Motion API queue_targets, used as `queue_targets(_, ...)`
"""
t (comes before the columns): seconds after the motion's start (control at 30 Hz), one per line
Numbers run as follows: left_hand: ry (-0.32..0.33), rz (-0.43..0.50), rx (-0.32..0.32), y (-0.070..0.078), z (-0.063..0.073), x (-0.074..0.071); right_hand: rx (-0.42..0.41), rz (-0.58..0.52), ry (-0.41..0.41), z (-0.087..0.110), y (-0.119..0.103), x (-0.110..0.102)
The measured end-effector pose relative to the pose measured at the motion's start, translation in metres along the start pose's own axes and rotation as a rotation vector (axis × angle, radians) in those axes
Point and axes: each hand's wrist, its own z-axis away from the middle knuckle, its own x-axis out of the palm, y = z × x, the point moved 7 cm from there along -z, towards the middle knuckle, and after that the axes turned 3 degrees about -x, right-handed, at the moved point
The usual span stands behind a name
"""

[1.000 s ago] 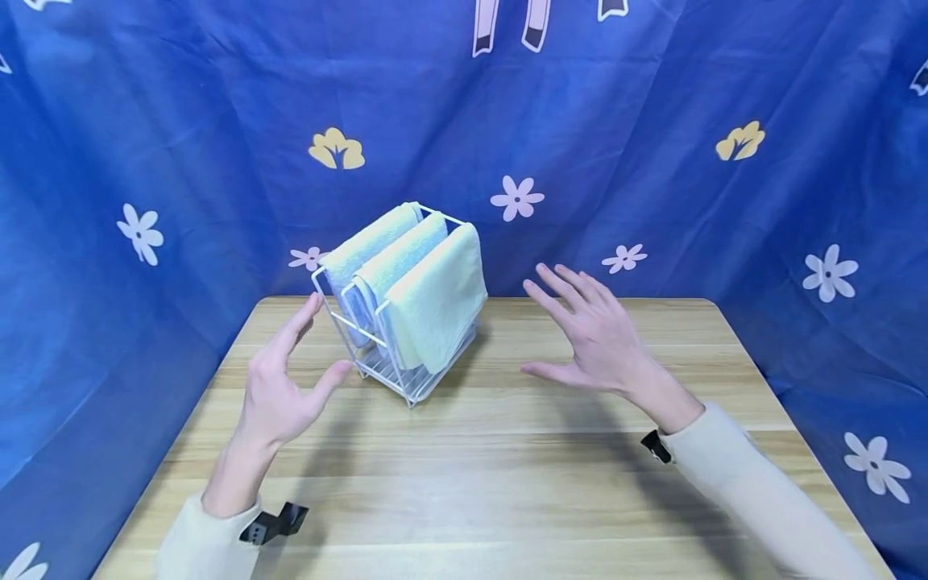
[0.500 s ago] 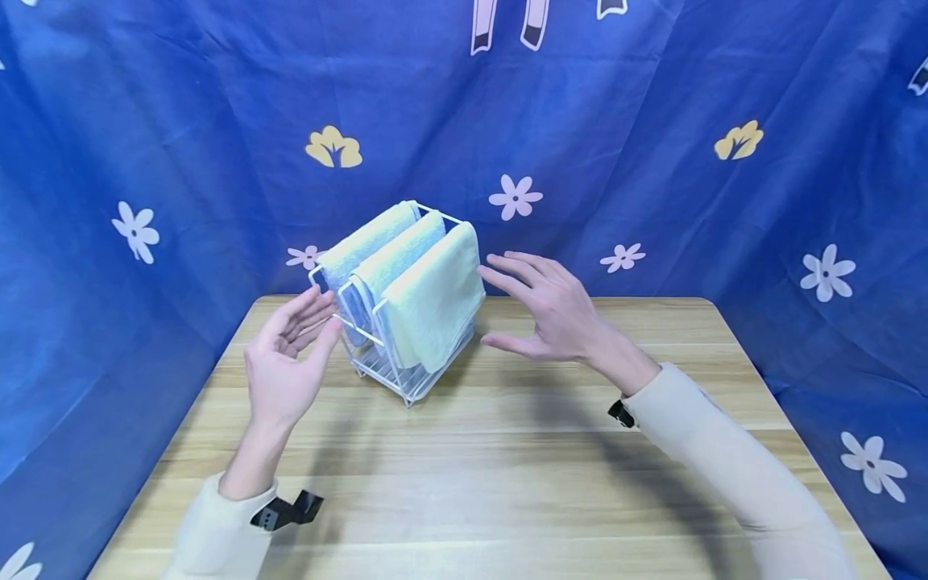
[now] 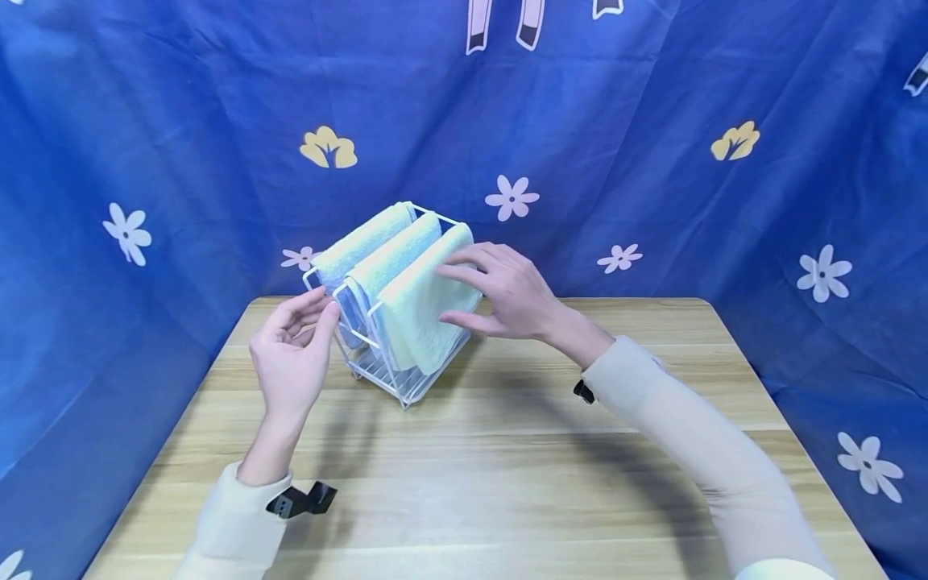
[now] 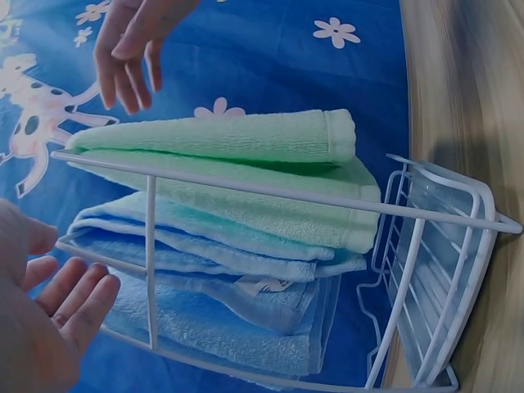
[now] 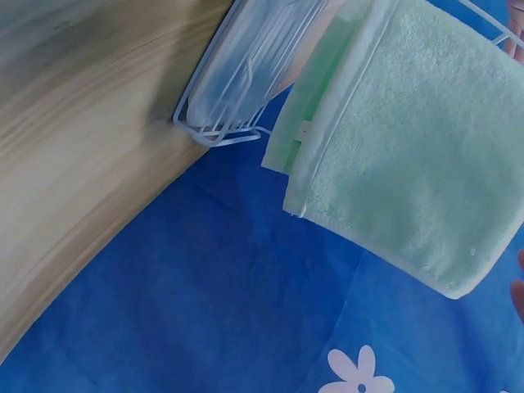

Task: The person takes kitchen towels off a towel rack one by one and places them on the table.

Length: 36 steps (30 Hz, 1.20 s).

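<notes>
A white wire towel rack [image 3: 403,385] stands turned at an angle on the table, with a pale green towel [image 3: 428,310] folded over its nearest bar. Behind that hang a light blue towel [image 3: 395,256] and another blue towel [image 4: 221,323] on the far bar. My left hand [image 3: 293,354] is at the rack's left side, fingers loosely bent, thumb tip right by a bar's end. In the left wrist view a gap shows between thumb and fingers. My right hand [image 3: 503,294] hovers in front of the green towel, fingers spread and holding nothing.
The wooden table [image 3: 478,483] extends in front of the rack and to its right. A blue flowered cloth [image 3: 616,97] hangs close behind the table and along both sides. Black straps with small devices [image 3: 300,501] sit at the wrists.
My right hand has moved left from beside the rack to over the green towel. My left hand has risen slightly toward the bar ends, its fingers drawing closer to the thumb.
</notes>
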Motion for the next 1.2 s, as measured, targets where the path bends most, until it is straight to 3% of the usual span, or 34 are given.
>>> queue_targets(0.27, 0.024, -0.011, 0.004, -0.005, -0.004, 0.003, -0.009, -0.018, -0.005, -0.015, 0.011, 0.012)
queue_targets(0.5, 0.005, -0.015, -0.002, -0.007, -0.006, 0.007, -0.028, -0.023, -0.011, -0.026, 0.016, 0.017)
queue_targets(1.2, -0.023, -0.037, -0.016, -0.009, -0.010, 0.009, -0.083, 0.072, -0.233, -0.043, 0.023, 0.042)
